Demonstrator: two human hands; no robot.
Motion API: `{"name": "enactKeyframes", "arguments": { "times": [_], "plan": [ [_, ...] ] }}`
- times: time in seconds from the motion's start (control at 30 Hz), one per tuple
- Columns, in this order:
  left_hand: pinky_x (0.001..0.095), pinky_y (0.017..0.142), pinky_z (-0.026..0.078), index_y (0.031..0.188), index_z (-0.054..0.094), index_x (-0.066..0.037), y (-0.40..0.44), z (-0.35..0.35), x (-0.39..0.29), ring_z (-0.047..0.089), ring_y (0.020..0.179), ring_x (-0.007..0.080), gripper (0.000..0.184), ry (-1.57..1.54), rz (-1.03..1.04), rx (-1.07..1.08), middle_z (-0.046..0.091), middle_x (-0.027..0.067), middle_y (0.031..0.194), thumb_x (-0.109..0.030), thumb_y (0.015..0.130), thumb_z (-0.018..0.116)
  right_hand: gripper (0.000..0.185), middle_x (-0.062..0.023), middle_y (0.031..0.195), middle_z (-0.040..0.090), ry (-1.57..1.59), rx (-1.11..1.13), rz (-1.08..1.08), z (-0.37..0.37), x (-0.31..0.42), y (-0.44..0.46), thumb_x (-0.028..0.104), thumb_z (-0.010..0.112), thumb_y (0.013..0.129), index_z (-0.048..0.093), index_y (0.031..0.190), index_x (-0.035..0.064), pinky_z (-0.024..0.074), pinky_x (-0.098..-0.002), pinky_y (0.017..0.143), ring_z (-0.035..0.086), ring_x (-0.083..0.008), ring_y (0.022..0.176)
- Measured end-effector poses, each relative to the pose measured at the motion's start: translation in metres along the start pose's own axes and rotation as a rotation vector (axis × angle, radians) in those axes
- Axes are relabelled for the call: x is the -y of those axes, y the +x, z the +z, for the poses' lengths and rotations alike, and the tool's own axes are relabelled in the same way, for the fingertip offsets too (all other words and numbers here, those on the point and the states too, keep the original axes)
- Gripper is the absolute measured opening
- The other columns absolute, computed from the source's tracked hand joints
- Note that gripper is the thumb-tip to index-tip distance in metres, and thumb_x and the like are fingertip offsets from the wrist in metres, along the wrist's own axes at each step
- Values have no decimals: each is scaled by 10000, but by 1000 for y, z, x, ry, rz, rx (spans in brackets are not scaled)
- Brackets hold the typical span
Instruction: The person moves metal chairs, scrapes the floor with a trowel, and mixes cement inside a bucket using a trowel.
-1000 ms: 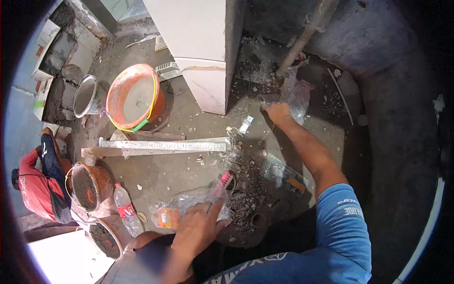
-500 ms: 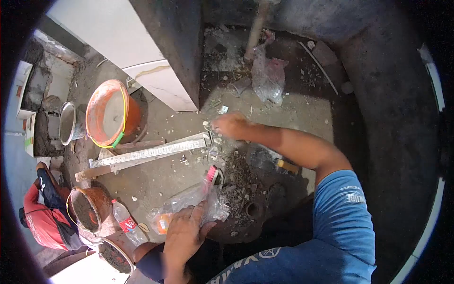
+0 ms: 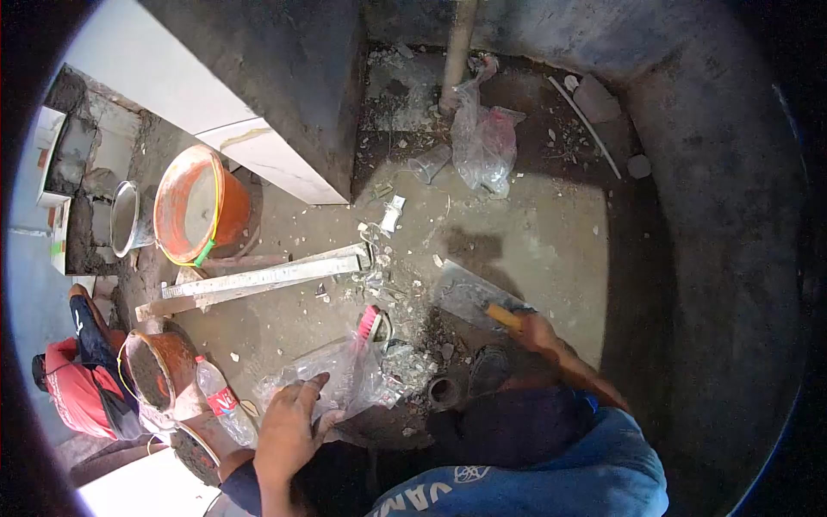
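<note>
My right hand (image 3: pixel 541 336) is closed around the yellow handle of a flat plastering trowel (image 3: pixel 469 297), whose grey blade lies low over the floor. My left hand (image 3: pixel 291 431) grips the near edge of a clear plastic bag (image 3: pixel 345 366), with the thumb apart from the fingers. A brush with pink bristles (image 3: pixel 369 323) stands at the bag's far edge. Rubble and grit (image 3: pixel 412 366) lie beside the bag, close to a round pipe opening (image 3: pixel 444 392).
Left are an orange bucket (image 3: pixel 228 207), a grey bucket (image 3: pixel 125 217), a mortar bucket (image 3: pixel 159 370) and a plastic bottle (image 3: pixel 222 401). Long wooden strips (image 3: pixel 258 280) cross the floor. Another clear bag (image 3: pixel 482 151) lies near an upright pipe (image 3: pixel 457 56). A person in red (image 3: pixel 77 392) crouches at far left.
My right hand has moved from the litter by the strips to the trowel and taken its handle. My left hand has shifted slightly left and down at the bag.
</note>
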State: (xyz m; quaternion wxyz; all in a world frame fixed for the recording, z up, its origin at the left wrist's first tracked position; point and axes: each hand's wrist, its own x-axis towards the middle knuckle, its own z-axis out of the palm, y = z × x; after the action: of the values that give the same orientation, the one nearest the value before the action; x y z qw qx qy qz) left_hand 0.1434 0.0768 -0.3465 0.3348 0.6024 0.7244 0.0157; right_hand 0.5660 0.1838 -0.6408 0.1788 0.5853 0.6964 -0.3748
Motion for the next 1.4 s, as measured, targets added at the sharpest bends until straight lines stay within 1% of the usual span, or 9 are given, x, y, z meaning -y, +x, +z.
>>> {"name": "enactKeyframes", "arguments": {
  "times": [0.2,0.43,0.5,0.7,0.83,1.13,1.2,1.33,1.4],
  "plan": [
    [414,762,458,1137,523,-39,8,-9,-23,573,871,348,469,22,39,20,592,187,938,-282,764,669,425,-221,911,565,-278,-459,-461,3,29,11,367,651,743,593,1012,43,450,-469,778,571,-377,862],
    [355,690,468,1098,548,-20,-3,-19,-16,582,767,268,430,-16,-50,19,586,145,867,-190,734,702,425,-205,920,581,286,-143,-437,-26,30,10,225,620,774,495,1119,11,462,-419,754,585,-345,849],
    [383,692,477,1090,548,-10,-3,-22,-14,598,795,316,413,-79,-97,23,597,174,891,-231,766,677,395,-205,924,593,456,-28,-256,-80,33,-12,185,608,794,493,1121,-4,467,-388,745,596,-305,832],
    [368,683,479,1107,541,0,-10,-13,2,599,766,282,441,-2,-207,-2,598,166,890,-210,751,695,324,-212,837,627,158,-920,-40,-188,-5,76,199,580,816,520,1058,-7,474,-435,669,612,-374,766],
    [362,664,473,1101,541,0,-14,-10,1,591,736,272,433,-27,-227,-14,596,161,866,-205,752,694,323,-214,842,635,-22,-824,238,-233,-8,198,278,568,821,571,1002,10,481,-457,693,620,-381,786],
    [344,654,462,1101,532,7,-19,-5,19,568,703,260,448,-66,-239,-10,587,150,826,-165,729,711,304,-123,765,608,-85,-1043,-763,-115,154,106,166,616,766,566,1056,88,477,-434,620,608,-280,700],
    [346,660,460,1102,531,7,-17,-2,22,565,705,260,447,-61,-227,-6,587,149,829,-166,731,710,339,-140,737,589,-24,-545,-634,-96,177,76,139,606,759,544,1090,97,469,-442,602,594,-301,669],
    [348,670,454,1104,532,6,-16,-5,25,556,713,260,440,-71,-207,-46,586,149,829,-158,734,704,375,-151,756,595,182,-822,-568,-99,142,92,171,625,766,531,1100,30,484,-398,624,583,-315,683],
    [347,667,454,1104,532,6,-15,-5,29,555,713,259,438,-91,-199,-63,585,150,827,-157,734,703,356,-173,805,623,249,-654,-21,-126,103,99,176,581,805,522,1115,13,484,-415,633,604,-337,720]
  ]
}}
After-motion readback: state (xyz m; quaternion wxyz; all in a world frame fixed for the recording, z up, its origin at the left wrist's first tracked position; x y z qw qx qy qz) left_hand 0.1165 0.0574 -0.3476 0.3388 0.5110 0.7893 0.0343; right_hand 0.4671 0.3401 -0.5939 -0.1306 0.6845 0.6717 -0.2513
